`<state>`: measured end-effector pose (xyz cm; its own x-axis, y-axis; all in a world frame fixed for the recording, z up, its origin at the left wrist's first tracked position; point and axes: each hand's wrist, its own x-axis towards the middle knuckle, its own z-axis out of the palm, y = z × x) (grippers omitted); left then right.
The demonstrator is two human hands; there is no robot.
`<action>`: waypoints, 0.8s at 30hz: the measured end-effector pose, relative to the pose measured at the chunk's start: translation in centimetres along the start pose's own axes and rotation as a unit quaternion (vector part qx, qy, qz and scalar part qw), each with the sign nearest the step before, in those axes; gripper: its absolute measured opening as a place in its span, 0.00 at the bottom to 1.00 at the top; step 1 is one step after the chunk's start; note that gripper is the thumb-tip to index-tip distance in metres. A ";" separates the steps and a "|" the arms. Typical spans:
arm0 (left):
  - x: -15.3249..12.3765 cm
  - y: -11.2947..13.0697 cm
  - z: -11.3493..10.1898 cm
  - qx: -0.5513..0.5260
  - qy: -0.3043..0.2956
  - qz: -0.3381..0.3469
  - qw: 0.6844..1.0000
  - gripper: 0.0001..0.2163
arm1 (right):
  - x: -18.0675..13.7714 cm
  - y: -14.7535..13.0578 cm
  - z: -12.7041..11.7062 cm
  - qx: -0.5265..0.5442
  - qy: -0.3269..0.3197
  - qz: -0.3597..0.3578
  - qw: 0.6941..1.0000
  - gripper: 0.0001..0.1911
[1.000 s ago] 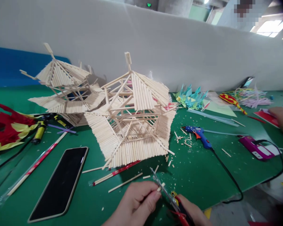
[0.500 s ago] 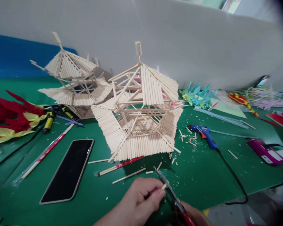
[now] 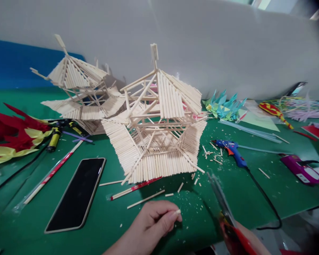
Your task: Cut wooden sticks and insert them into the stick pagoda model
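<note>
Short wooden stick [image 3: 178,211] pinched in left hand [image 3: 159,223], before front stick-built pavilion model [image 3: 171,95]. Red-handled cutting tool [image 3: 224,203] gripped in right hand [image 3: 248,236], apart from stick. Stick best gripped firmly, blades set square.

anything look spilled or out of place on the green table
Yes: stick offcuts lie scattered between the front model and the glue gun, like spilled litter. The model's upper roof also looks lopsided: covered on the right, bare frame on the left.
</note>
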<state>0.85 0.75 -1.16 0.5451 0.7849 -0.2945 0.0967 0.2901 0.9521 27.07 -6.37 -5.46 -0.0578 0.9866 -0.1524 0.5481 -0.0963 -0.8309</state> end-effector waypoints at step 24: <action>2.9 1.2 3.2 -0.310 -0.032 0.022 0.950 0.12 | 3.8 -6.3 -3.6 -0.182 0.191 -0.131 0.956 0.10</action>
<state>5.19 1.67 -0.66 0.5884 0.7748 -0.2314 -0.4255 0.5400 0.7262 26.46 -1.55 1.10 0.0378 0.9532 0.3000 0.8146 0.1445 -0.5617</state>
